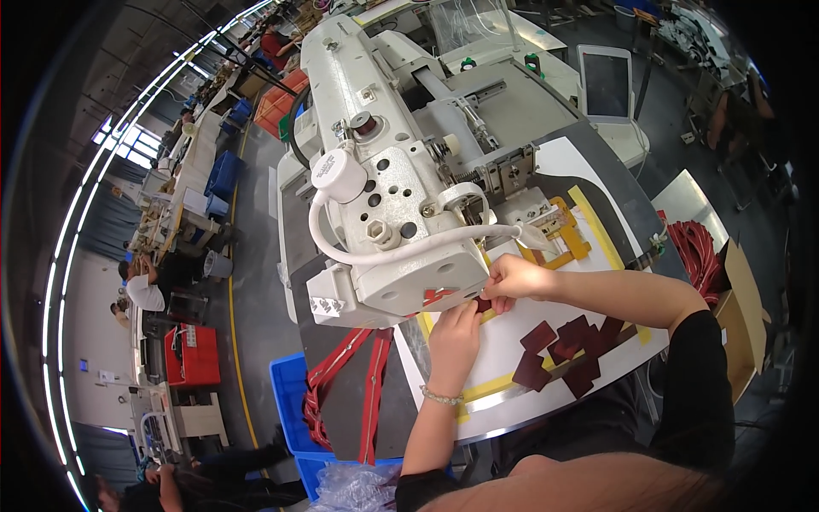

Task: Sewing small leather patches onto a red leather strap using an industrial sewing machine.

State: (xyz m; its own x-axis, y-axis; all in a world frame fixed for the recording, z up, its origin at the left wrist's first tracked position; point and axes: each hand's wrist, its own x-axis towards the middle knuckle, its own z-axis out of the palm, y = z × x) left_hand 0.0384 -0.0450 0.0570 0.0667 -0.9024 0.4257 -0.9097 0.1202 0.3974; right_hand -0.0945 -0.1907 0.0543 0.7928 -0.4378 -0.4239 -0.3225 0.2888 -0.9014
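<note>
1. Patch (484, 305): dark red, small visible bit only, just under the near end of the machine (426, 273), right at the fingertips of both hands. Long axis: can't tell, mostly covered.
2. R hand (518, 280): comes in from machine's R; fingers curled, thumb & index look to be pinching patch on its R side.
3. L hand (455, 341): below machine's near end; fingers bunched together at patch's L side. Firm grip or just a press: can't tell. Both hands approx. equally near.
4. Loose patches (576, 331): overlapping pile, R of machine's near end, nearer the body, well apart from fingers.
5. Table (345, 418): dark grey under machine, w/ white board (503, 418) & yellow tape nearer the body.
6. Red strips (373, 388) L of machine's near end; blue bin (286, 384) beyond.
7. Room: workshop, ppl at benches far L of machine.
</note>
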